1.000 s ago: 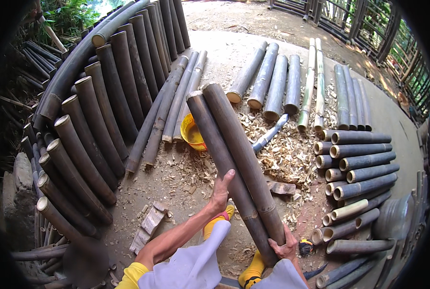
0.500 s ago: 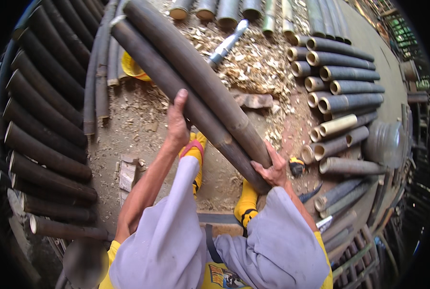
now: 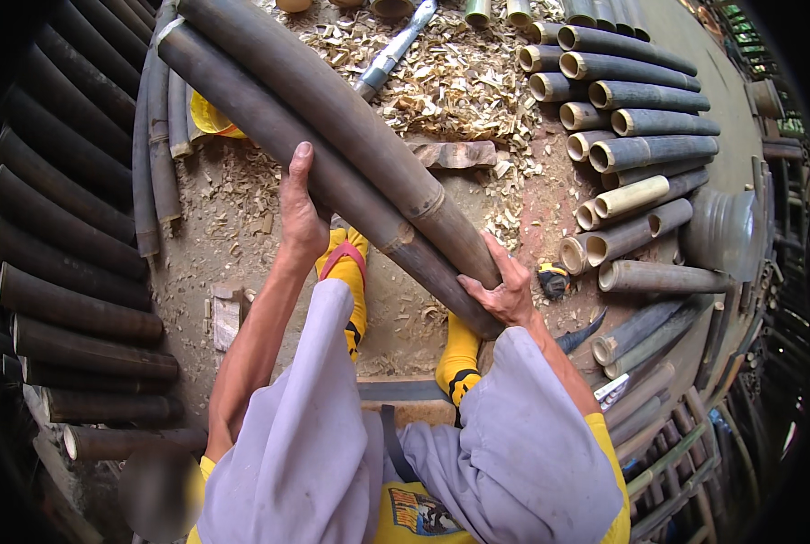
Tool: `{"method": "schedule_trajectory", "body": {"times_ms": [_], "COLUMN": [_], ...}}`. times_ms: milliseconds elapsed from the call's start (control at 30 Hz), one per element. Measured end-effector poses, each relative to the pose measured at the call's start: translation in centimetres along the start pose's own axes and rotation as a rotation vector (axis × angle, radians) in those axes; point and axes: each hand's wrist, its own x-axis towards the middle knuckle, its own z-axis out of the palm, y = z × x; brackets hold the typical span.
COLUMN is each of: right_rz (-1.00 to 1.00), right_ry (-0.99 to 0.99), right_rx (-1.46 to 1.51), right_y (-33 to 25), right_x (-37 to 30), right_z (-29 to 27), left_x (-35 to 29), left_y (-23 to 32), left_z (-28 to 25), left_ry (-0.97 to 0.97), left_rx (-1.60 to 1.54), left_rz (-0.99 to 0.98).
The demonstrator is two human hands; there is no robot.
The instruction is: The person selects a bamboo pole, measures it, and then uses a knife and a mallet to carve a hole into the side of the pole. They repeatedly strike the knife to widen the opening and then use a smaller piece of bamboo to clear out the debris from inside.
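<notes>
Two long dark bamboo tubes lie side by side in my hands, slanting from the far left down to my right knee. The upper tube (image 3: 332, 104) and the lower tube (image 3: 282, 127) touch along their length, and each shows a node ring near its near end. My left hand (image 3: 303, 204) grips the lower tube from beneath near mid-length, thumb up along its side. My right hand (image 3: 504, 286) is wrapped round the near ends of both, thumb across the lower one. The undersides of the tubes and some of my fingers are hidden.
Wood shavings (image 3: 459, 82) cover the ground ahead, with a wooden block (image 3: 455, 154) and a grey-blue tube-shaped tool (image 3: 396, 50) there. Bamboo tubes line the left (image 3: 78, 295) and are stacked at right (image 3: 659, 150). A tape measure (image 3: 552, 279) lies beyond my right foot; a yellow helmet-like object (image 3: 210, 118) sits left.
Both tubes and my hands have shifted slightly left in view, as has the whole surrounding scene. My grip on the tubes looks the same.
</notes>
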Motion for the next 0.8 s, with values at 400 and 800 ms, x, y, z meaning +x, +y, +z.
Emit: {"method": "schedule_trajectory", "body": {"times_ms": [400,800], "right_rz": [0.014,0.002], "right_ry": [-0.018,-0.007], "right_rx": [0.020,0.003], "right_y": [0.39,0.32], "right_x": [0.01,0.10], "right_z": [-0.14,-0.08], "left_x": [0.15,0.32], "left_y": [-0.19,-0.31], "left_z": [0.34,0.38], "left_ry": [0.045,0.049], "left_rx": [0.029,0.022], "left_rz": [-0.001,0.005]}}
